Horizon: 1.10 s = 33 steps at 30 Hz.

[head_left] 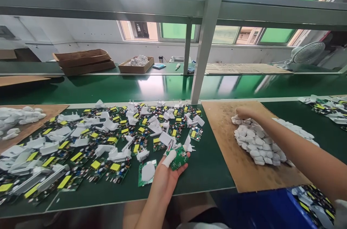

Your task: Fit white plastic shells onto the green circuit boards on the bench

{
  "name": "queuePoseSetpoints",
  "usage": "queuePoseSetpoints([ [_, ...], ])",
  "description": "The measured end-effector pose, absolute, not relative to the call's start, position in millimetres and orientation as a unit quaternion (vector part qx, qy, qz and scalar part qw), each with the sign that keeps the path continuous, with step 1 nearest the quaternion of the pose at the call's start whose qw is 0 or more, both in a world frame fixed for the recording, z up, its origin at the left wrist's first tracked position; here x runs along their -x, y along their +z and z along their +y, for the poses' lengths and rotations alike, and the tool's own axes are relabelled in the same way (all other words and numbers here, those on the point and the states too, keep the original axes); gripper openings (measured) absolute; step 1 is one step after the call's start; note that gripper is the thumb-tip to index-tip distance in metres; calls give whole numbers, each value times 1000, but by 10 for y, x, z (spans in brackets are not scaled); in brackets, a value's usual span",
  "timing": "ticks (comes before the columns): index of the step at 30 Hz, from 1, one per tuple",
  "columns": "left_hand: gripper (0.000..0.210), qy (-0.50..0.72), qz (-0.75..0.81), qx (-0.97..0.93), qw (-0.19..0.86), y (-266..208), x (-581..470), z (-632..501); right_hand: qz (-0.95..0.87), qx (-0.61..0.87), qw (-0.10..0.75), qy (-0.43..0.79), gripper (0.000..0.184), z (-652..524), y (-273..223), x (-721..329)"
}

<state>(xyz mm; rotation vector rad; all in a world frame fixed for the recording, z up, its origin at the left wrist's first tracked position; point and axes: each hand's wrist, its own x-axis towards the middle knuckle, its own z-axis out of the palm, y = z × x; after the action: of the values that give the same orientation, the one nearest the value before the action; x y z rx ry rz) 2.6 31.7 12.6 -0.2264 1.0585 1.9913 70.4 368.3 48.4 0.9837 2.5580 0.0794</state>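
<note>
We are cupping a circuit board (179,157) in half-curled left hand (170,174); loose grip could drop it. Whether right hand (245,113) is gripping, we cannot tell.

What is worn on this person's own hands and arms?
The left hand wears a white thumb cover. Both forearms are bare; a pale sleeve shows on the right arm. What the right hand wears, if anything, is unclear.
</note>
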Motion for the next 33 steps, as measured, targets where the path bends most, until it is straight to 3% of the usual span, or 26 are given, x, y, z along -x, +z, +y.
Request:
queuePoseSetpoints([
  [3,35,794,415,89,435,130,-52,308,918,-317,238,17,17,3719,515,-756],
  [9,40,800,415,84,425,139,-83,280,940,-265,192,100,10,3556,386,-833],
  [19,33,793,436,72,419,129,-141,294,950,-202,135,196,17,3152,258,-789],
  [24,33,793,442,72,412,136,-151,301,952,-198,135,189,16,3110,249,-792],
  [33,31,795,442,84,406,160,-169,302,943,-228,211,116,11,3244,316,-809],
])
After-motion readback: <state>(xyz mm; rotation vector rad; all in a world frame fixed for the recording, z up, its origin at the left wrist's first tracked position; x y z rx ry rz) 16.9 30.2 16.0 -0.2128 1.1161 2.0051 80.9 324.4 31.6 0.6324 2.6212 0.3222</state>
